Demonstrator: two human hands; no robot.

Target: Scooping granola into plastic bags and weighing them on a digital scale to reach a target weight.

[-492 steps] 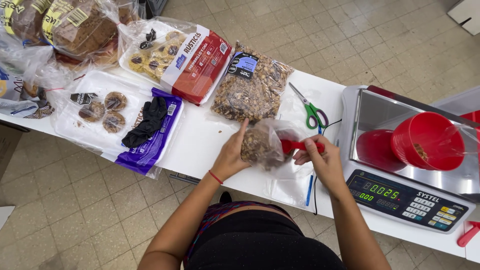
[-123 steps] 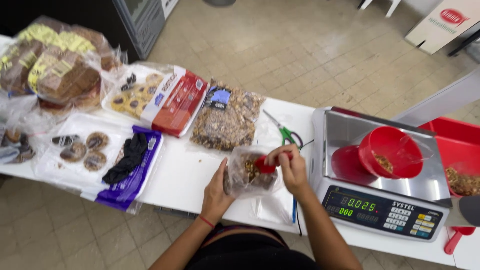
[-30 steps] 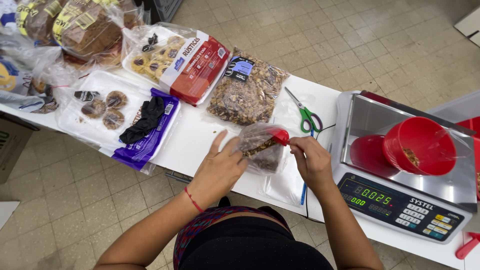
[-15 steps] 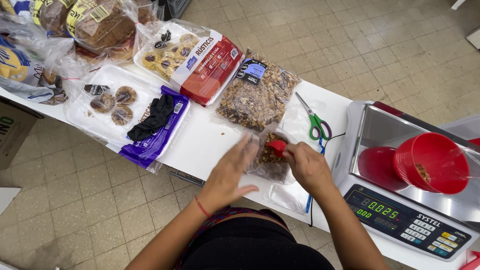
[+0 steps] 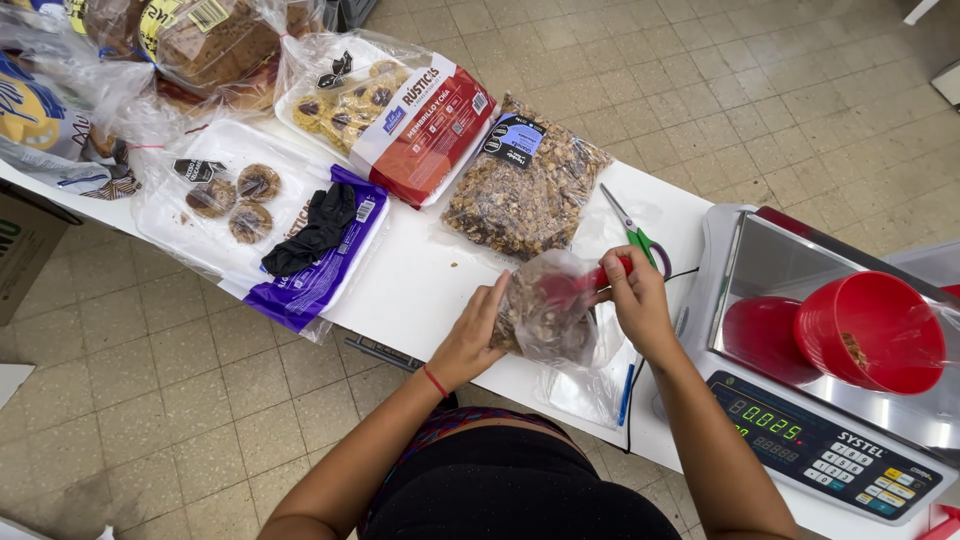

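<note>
Head view showed the left hand (image 5: 468, 338) steadying a clear bag of granola (image 5: 545, 318) at table (image 5: 420, 285) centre, right hand (image 5: 635, 300) at 3 o'clock pinching a red scoop (image 5: 585, 283); filling step, requiring steady tipping.

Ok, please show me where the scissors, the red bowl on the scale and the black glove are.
scissors (image 5: 640, 240): head view, on the green handle beside the right hand.
red bowl (image 5: 880, 335): head view, on its inner wall, tilted on the scale.
black glove (image 5: 315, 232): head view, on its middle, lying on the purple cookie pack.
</note>
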